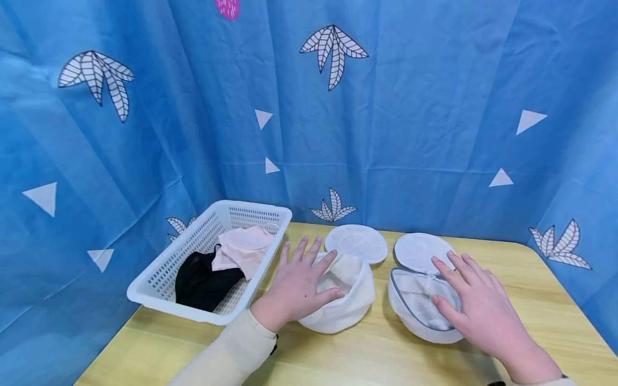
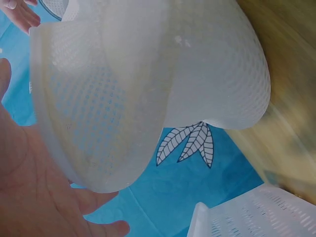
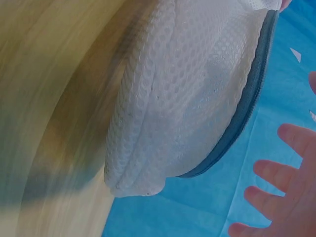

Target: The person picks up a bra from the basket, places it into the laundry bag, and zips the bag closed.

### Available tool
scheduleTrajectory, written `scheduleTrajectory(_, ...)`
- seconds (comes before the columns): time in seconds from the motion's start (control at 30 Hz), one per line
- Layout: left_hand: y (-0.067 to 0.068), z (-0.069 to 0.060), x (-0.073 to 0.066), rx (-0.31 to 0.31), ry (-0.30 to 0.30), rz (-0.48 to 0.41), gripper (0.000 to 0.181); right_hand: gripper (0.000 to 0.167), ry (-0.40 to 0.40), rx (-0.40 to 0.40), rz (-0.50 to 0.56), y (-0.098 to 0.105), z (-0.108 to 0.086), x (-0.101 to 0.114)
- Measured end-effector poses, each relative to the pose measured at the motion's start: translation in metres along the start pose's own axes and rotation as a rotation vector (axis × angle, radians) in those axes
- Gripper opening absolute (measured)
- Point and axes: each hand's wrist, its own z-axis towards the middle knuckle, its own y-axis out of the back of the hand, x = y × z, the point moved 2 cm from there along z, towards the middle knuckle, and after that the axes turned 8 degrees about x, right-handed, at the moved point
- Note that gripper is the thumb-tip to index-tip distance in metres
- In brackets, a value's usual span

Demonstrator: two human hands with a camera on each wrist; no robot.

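Note:
Two white mesh laundry bags stand on the table with their round lids folded back. My left hand [image 1: 299, 284] is spread, palm down, over the left side of the left mesh bag [image 1: 348, 312]. Its lid [image 1: 356, 244] lies flat behind it. In the left wrist view, the fingers are straight beside the rim of that bag [image 2: 212, 64]. My right hand [image 1: 485, 311] hovers over the right edge of the right mesh bag [image 1: 410, 317], fingers extended and holding nothing. Grey zipper tape [image 3: 247, 103] edges this bag's opening; its lid [image 1: 421, 251] leans back.
A white slotted basket [image 1: 178, 312] stands at the left of the table. Inside it lie a black garment [image 1: 203, 284] and a pale pink garment [image 1: 246, 246]. A blue patterned curtain [image 1: 410, 118] hangs behind the wooden table [image 1: 376, 359].

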Motion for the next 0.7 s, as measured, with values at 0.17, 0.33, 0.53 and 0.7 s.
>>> scheduleTrajectory(0.17,-0.0016,0.0015,-0.0011,0.006,-0.005,-0.015,0.085,0.071,0.001,-0.004,0.010,0.0021,-0.0026,0.0008)
scheduleTrajectory(0.33,-0.0033,-0.0006,-0.0012,0.008,-0.006,-0.025,0.087,0.071,0.006,-0.020,0.023,0.0042,-0.0054,0.0012)
scheduleTrajectory(0.53,-0.0037,-0.0019,-0.0008,0.008,-0.005,-0.031,0.086,0.070,0.001,-0.035,0.029,0.0058,-0.0049,-0.0011)
scheduleTrajectory(0.7,-0.0020,-0.0026,-0.0006,0.009,-0.008,-0.012,0.085,0.068,-0.001,-0.029,0.038,0.0060,-0.0044,-0.0027)
